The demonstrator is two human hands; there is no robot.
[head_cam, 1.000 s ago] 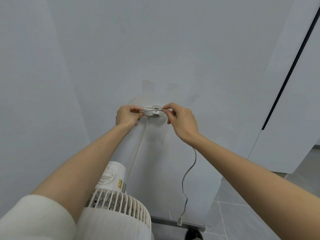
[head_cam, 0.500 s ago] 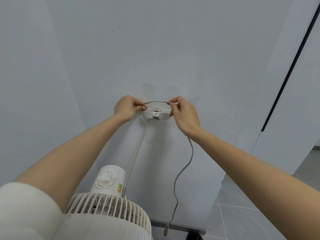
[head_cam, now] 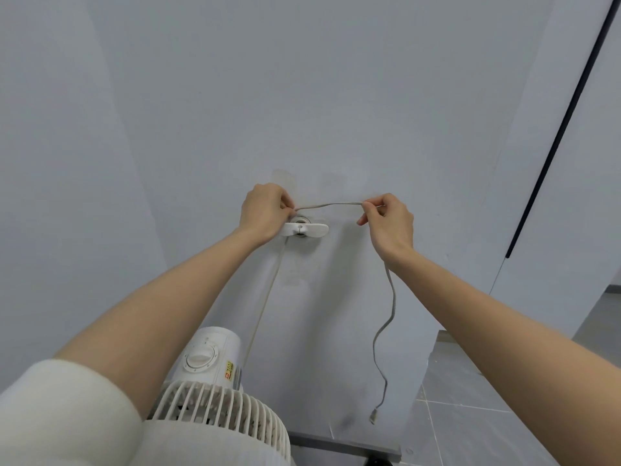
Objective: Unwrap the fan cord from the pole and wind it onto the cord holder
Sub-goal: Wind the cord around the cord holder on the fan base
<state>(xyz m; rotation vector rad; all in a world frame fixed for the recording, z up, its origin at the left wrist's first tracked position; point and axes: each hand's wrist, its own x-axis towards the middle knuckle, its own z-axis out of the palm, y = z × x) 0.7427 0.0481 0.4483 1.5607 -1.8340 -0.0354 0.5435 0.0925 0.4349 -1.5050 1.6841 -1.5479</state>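
Observation:
A white cord holder (head_cam: 307, 229) is stuck on the pale wall at mid-height. The grey fan cord (head_cam: 331, 204) stretches just above it, pinched at each end by my hands. My left hand (head_cam: 263, 211) grips the cord at the holder's left end. My right hand (head_cam: 386, 220) holds it to the right, away from the holder. One run of cord (head_cam: 265, 301) rises from the white fan (head_cam: 215, 371) to the holder. The loose end (head_cam: 386, 327) hangs below my right hand, its plug (head_cam: 373, 416) dangling near the floor. The fan's pole is hidden.
The pale wall (head_cam: 319, 95) fills most of the view. A dark vertical strip (head_cam: 557, 129) marks a panel edge on the right. Grey floor tiles (head_cam: 470, 425) show at the bottom right. The fan's grille (head_cam: 228, 412) is close below my left arm.
Both hands lifted the cord from the holder's level to above it. My right hand then moved right, drawing the span longer, and the hanging plug rose.

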